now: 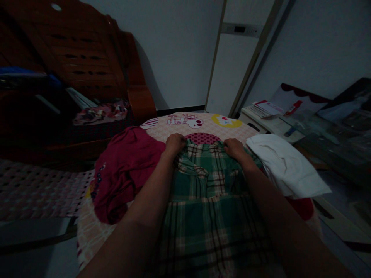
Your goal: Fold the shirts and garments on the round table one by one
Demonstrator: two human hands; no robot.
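A green plaid shirt (199, 208) lies spread over a round table with a patterned cloth (162, 129), its collar end away from me. My left hand (175, 144) is closed on the shirt's far left corner. At the far right corner, my right hand (234, 148) grips the same shirt. To the left of my left arm is a crumpled magenta garment (127, 166). A folded white cloth (285, 162) rests to the right of my right arm, with something red (303, 208) partly showing beneath it.
A carved wooden bench (78, 58) with a flowered cloth (101, 112) stands at the left. Below it is a woven pink seat (43, 189). A tall white cabinet unit (234, 61) stands behind. Papers (266, 109) lie on a side table at the right, near glassy clutter.
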